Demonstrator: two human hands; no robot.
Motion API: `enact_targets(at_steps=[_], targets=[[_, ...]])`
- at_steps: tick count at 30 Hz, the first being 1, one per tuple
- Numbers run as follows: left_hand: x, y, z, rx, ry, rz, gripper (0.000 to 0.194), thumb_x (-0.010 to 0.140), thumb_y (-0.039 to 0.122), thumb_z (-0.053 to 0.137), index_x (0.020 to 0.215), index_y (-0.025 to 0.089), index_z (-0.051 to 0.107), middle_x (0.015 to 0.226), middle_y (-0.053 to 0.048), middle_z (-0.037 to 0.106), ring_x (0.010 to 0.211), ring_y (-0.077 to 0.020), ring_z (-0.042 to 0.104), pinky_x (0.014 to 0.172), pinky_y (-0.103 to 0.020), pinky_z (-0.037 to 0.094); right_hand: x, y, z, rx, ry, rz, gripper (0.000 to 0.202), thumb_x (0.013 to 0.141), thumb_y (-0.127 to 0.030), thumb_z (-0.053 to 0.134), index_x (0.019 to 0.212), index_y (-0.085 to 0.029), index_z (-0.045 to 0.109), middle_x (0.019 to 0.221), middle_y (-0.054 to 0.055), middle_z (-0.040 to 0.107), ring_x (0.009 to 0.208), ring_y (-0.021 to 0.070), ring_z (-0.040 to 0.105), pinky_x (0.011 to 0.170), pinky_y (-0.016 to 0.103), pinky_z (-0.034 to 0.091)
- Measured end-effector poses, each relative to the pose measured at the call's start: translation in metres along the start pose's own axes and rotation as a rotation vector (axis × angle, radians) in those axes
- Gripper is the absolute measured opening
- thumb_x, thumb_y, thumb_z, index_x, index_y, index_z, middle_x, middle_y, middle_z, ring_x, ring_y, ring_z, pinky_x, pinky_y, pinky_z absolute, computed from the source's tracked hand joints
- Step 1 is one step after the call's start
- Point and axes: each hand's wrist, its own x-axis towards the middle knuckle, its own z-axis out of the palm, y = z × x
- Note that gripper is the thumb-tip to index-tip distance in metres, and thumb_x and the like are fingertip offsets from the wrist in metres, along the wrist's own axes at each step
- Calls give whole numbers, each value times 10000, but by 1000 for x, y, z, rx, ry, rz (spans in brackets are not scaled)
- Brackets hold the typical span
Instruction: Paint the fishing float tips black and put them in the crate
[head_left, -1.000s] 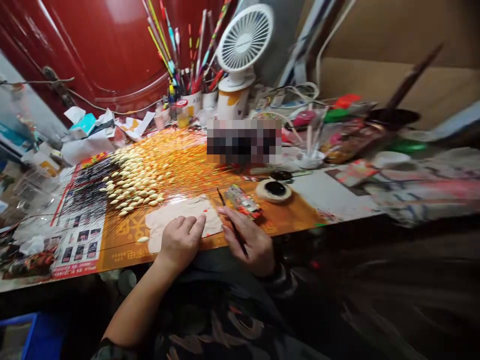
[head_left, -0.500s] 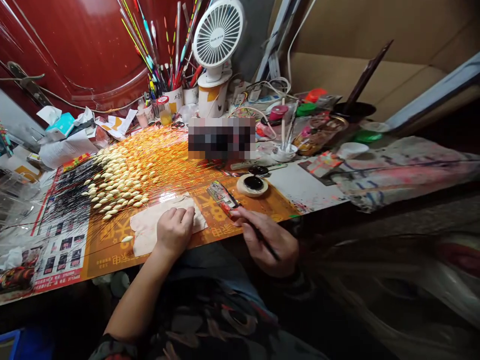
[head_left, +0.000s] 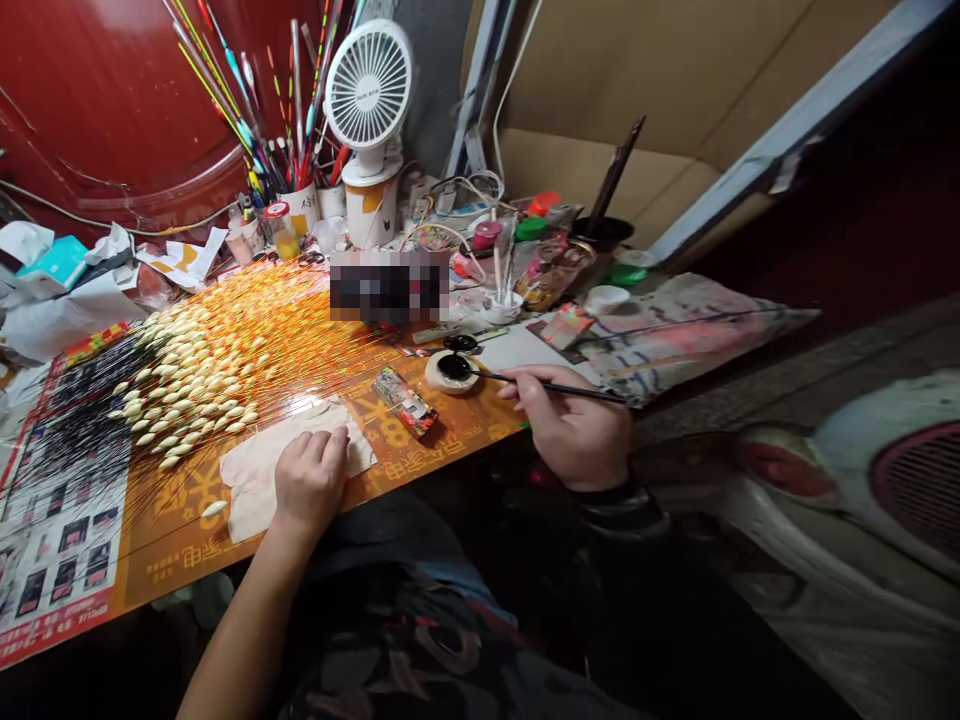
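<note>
Brush was in the right hand, just past the front edge of the bench; thumb and fingers closed on the dark handle, pinch grip, handle near level. Tip pointed left, at the right rim of a round cream dish with black liquid in it. Small black lid lay just behind the dish. Paint-smeared block sat left of the dish, apart from both hands.

Left hand rested on a pale cloth, fingers curled under; couldn't tell how tightly they closed or whether they had hold of anything. One loose cream float lay just left of the cloth.

Further left and back, a big bundle of cream-bodied floats was spread across the bench, dark stems toward the left, orange-yellow stems toward the right. Behind it stood a red-lidded jar, a white cup packed with coloured sticks, and a white fan. Right of the fan were a small white holder with upright sticks and a white bowl. Paint-stained sheet lay at the bench's right end.
</note>
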Motion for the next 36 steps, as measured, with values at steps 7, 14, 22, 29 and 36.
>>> enact_targets(at_steps=[7, 14, 22, 29, 36], targets=[[2, 1, -1, -28, -3, -8, 175, 945, 161, 555, 1118, 167, 573, 817, -40, 676, 732, -170, 608, 681, -302, 443, 20, 5, 17, -44, -45, -84, 257, 958, -379, 510, 885, -202, 682, 760, 41, 718, 652, 179, 677, 632, 280, 529], [1, 1, -1, -38, -4, -13, 196, 949, 160, 545, 1143, 165, 569, 832, -49, 684, 743, -174, 617, 677, -308, 447, 17, 10, 15, -56, -98, -63, 253, 955, -378, 517, 920, -194, 687, 762, 43, 721, 636, 176, 681, 609, 273, 536], [2, 1, -2, -44, 5, -7, 206, 931, 150, 575, 1138, 149, 579, 823, -52, 683, 729, -179, 611, 665, -311, 445, 4, 17, -3, 15, -165, -2, 266, 954, -404, 535, 1030, -207, 696, 863, 54, 734, 704, 179, 705, 646, 278, 566], [2, 1, -2, -39, -10, -16, 190, 941, 156, 563, 1130, 170, 585, 836, -47, 691, 741, -175, 619, 669, -306, 452, 6, 14, -9, 106, -106, 109, 315, 957, -472, 533, 992, -214, 710, 807, 42, 709, 648, 145, 646, 618, 255, 542], [2, 1, -3, -31, -3, -14, 195, 942, 161, 563, 1136, 168, 576, 838, -47, 688, 721, -172, 606, 675, -306, 444, 6, 26, 0, 216, -119, 182, 337, 939, -499, 563, 1052, -222, 718, 816, 37, 724, 584, 128, 602, 560, 254, 514]])
